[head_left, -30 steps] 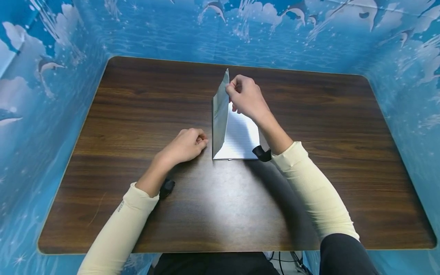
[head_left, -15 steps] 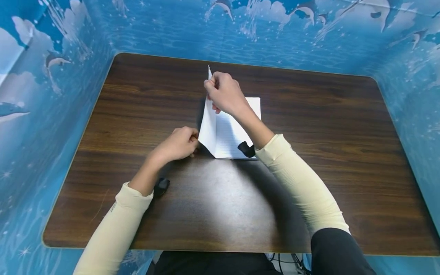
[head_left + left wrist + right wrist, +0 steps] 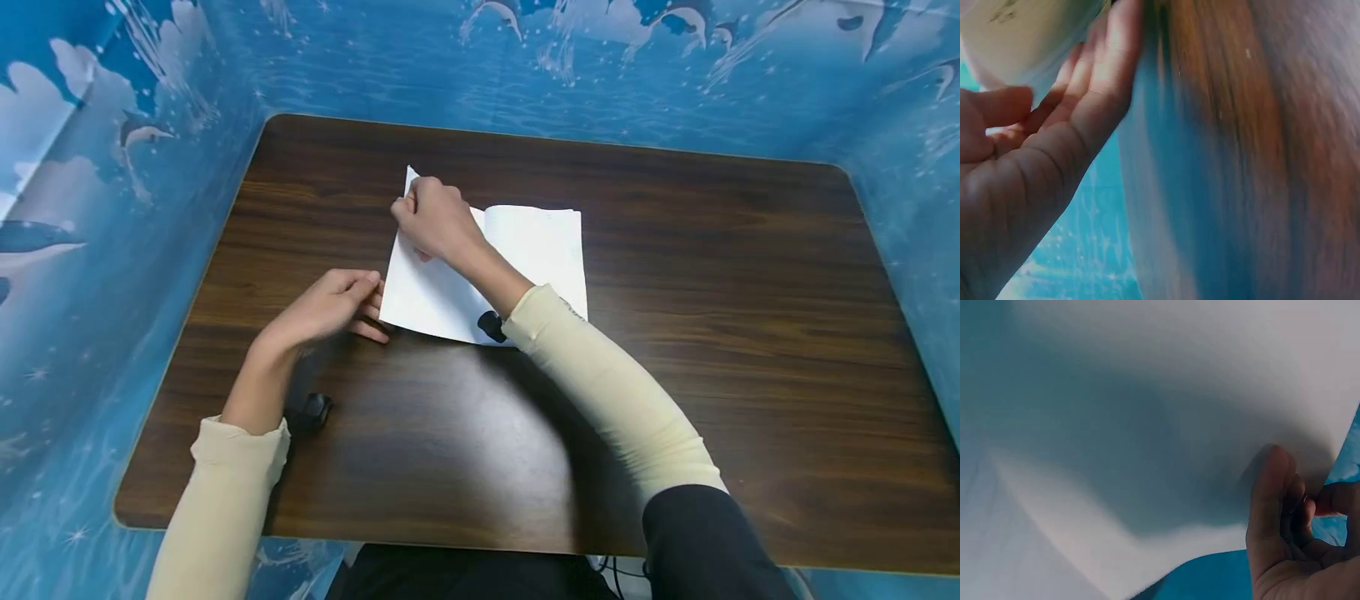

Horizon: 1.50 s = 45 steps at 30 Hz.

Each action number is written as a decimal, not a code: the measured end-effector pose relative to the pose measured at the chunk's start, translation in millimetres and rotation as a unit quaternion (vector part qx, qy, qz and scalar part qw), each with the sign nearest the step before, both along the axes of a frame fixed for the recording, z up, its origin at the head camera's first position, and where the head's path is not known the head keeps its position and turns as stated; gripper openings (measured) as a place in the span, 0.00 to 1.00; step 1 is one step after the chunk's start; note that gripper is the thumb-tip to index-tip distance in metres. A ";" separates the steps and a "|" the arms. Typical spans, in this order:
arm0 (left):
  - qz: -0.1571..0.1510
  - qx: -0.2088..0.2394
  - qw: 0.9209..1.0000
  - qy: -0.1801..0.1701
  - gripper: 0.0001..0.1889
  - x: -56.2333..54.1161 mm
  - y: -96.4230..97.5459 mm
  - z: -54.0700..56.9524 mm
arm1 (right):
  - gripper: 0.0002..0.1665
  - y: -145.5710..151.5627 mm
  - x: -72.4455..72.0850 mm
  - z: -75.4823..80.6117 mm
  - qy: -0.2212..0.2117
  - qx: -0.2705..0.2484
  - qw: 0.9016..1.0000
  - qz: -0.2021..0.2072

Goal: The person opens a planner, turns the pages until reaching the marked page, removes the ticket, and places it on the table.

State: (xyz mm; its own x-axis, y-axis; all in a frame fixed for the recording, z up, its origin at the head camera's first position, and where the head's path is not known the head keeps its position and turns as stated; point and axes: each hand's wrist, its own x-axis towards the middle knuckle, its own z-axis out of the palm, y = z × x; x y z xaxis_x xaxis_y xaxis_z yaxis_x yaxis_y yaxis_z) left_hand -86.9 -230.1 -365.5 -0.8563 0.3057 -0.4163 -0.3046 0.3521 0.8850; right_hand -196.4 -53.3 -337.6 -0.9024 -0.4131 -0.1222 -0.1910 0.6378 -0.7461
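Note:
A notebook (image 3: 536,242) lies open at the middle of the table, its pages white. My right hand (image 3: 438,217) pinches the upper left part of its left leaf, which is raised and slants to the left. In the right wrist view, the thumb (image 3: 1269,494) lies against the white sheet (image 3: 1166,425) near its edge, the other fingers curled behind. My left hand (image 3: 330,304) is beside the notebook's lower left edge, holding nothing, its fingers loosely extended. The left wrist view, blurred, shows that hand (image 3: 1054,137) with the thumb apart from the fingers.
The dark wood-grain table (image 3: 720,333) reaches out on both sides. Blue curtains (image 3: 420,67) printed with dolphins stand round its back and sides. Black wrist cameras (image 3: 311,412) are worn on both arms. Some cables (image 3: 615,575) hang below the front edge.
My right hand has swung the notebook's front leaf over from upright to the left, uncovering more white paper. My left hand has shifted left and its fingers have loosened from a curl.

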 end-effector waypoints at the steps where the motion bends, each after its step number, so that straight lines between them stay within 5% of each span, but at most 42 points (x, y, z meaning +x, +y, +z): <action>1: 0.013 0.011 1.000 -0.005 0.29 0.3 -2.3 0.4 | 0.17 -2.2 -0.6 -3.7 -0.003 0.000 1.000 0.001; 6: 0.032 0.008 0.999 0.002 0.30 0.4 -6.8 -0.1 | 0.20 -11.9 -2.2 -22.9 -0.010 0.011 1.000 0.002; 13: 0.001 -0.134 0.990 0.052 0.14 -3.4 -1.6 -7.2 | 0.26 -14.7 -16.5 -63.7 -0.031 0.061 0.998 0.001; 21: -0.016 -0.177 0.984 0.017 0.14 -8.9 -4.3 -9.4 | 0.13 45.1 1.4 -37.1 0.029 0.135 0.990 0.024; 36: -0.030 -0.205 0.978 0.009 0.14 -12.3 -2.0 -6.5 | 0.42 175.0 -6.0 -40.1 0.019 0.311 0.950 -0.023; 45: -0.045 -0.221 0.973 0.056 0.13 -21.9 2.0 0.1 | 0.43 198.2 -4.3 -42.7 0.035 0.318 0.947 -0.034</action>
